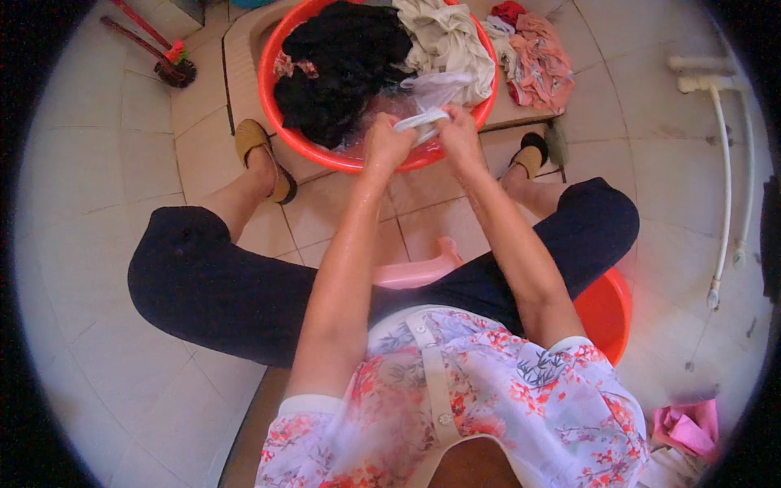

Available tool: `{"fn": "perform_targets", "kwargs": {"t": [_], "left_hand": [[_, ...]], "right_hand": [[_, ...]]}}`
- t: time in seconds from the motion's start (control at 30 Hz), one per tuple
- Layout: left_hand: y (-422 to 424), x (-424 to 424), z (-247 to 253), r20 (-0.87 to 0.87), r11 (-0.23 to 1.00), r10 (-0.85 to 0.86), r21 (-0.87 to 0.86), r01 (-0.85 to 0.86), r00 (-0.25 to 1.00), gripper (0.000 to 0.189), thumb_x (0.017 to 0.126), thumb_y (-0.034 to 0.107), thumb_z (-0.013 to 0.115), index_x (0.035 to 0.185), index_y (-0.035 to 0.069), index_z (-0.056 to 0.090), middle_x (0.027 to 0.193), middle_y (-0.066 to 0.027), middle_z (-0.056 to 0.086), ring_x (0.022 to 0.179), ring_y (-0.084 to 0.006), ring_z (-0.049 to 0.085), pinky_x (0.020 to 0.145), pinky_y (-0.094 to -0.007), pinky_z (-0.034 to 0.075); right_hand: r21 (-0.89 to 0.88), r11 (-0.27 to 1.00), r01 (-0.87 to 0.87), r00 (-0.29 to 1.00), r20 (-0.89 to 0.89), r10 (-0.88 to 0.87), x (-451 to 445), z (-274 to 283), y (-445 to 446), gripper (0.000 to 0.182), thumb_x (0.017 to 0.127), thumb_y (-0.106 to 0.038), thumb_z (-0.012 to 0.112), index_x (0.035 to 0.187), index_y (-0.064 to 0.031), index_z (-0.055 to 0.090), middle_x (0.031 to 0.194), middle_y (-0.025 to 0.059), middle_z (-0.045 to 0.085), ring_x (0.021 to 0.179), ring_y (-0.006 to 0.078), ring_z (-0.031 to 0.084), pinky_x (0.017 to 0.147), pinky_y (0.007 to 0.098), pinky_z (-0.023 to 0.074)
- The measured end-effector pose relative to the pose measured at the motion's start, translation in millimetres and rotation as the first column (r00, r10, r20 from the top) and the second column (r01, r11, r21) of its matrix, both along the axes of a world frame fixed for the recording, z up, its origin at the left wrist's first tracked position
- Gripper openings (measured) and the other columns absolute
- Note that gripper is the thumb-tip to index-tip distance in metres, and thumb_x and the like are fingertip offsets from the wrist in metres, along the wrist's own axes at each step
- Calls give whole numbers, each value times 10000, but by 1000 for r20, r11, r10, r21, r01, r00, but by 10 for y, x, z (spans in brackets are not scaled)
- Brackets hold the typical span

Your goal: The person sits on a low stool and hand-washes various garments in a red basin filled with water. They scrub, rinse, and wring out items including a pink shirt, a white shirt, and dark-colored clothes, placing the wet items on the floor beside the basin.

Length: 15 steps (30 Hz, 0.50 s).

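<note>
My left hand and my right hand grip a wet white cloth between them, over the near side of a red plastic basin. Part of the cloth is hidden behind my fingers. Water shows in the basin below. A heap of black clothing fills its left and middle. On the right, a cream garment hangs partly over the rim. A thin pale lilac cloth lies just beyond my hands.
The basin rests over a squat toilet. Peach clothes are piled to its right. A brush stands at the left wall. A pink plastic stool is under me, a red bucket at my right. White pipes run along the right wall.
</note>
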State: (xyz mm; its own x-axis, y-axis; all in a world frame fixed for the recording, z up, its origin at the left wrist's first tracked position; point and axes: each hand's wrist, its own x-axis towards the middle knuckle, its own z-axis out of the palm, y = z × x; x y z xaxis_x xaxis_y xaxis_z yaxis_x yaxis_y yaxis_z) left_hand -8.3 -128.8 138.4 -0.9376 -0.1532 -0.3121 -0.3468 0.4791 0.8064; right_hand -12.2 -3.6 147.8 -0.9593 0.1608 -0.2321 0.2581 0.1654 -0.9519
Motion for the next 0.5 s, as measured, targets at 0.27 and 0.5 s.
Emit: {"fn": "perform_targets", "kwargs": {"t": [0.27,0.5], "left_hand": [[34,15,-222,-109,917,335,264,-298,936,185,742,87,533,893,-7,583,791,-137,625,751,-190,582,676,-328,454],[248,1,-66,-71,965,-3,261,21,997,210,721,110,591,895,3,540,820,-171,612,758,-253,599,662,-364,459]], "right_hand": [[642,650,-406,897,146,416,98,74,-30,190,702,-129,591,859,-22,585,831,175,610,775,292,592,657,392,453],[338,909,-242,969,124,212,-282,110,299,205,711,-32,525,904,13,576,854,140,615,776,237,589,680,355,456]]}}
